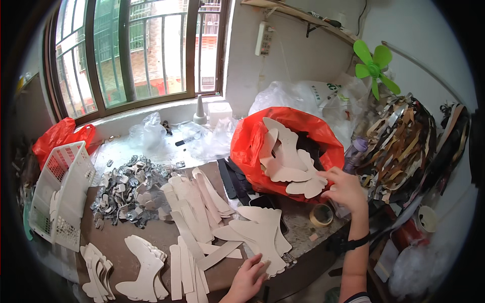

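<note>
Cream scalloped cut pieces (pixel 283 156), flat and thin like shoe-upper parts, lie heaped in the mouth of a red plastic bag (pixel 245 144). At their right edge is my right hand (pixel 346 190), thumb and fingers closed about the margin of a cut piece (pixel 307 187). In front of the bag, a stack of similar pieces (pixel 260 230) lies on the table. My left hand (pixel 246 281) is beside the near end of this stack, its fingers slightly bent and apart, with nothing seen in them.
More cut pieces (pixel 144 267) and cream strips (pixel 187 262) lie along the near table edge. Behind them is a pile of small grey parts (pixel 132 192). A white basket (pixel 58 194) stands left. A tape roll (pixel 321 215) sits by the bag; a green fan (pixel 374 69) is behind right.
</note>
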`<state>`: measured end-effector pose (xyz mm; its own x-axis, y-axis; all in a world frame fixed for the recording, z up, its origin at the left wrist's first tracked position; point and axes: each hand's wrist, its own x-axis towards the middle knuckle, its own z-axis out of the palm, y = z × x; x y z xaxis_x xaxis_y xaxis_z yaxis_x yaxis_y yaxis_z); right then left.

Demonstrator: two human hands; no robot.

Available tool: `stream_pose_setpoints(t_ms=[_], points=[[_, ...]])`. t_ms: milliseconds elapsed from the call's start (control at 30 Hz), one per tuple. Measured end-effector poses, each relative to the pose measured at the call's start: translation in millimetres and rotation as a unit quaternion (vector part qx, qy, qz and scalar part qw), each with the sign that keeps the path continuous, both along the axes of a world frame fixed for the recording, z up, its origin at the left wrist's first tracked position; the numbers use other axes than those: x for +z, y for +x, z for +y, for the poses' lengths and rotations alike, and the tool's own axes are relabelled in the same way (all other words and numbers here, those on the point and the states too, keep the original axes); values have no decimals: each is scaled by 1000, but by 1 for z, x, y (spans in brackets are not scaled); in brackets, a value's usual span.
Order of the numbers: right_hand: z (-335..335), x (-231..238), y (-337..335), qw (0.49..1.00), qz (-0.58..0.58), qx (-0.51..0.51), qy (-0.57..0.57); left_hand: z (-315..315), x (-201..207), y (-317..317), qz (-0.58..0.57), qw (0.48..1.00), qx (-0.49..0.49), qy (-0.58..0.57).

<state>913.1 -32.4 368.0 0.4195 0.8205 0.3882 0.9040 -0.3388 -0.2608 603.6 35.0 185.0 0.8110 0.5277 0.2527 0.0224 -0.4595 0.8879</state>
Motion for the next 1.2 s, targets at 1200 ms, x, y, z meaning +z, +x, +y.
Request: stream_pose_setpoints(t_ms=[1200], points=[[-77, 37, -119, 821, 491, 72, 281, -20, 46, -57, -179, 929, -18, -324]])
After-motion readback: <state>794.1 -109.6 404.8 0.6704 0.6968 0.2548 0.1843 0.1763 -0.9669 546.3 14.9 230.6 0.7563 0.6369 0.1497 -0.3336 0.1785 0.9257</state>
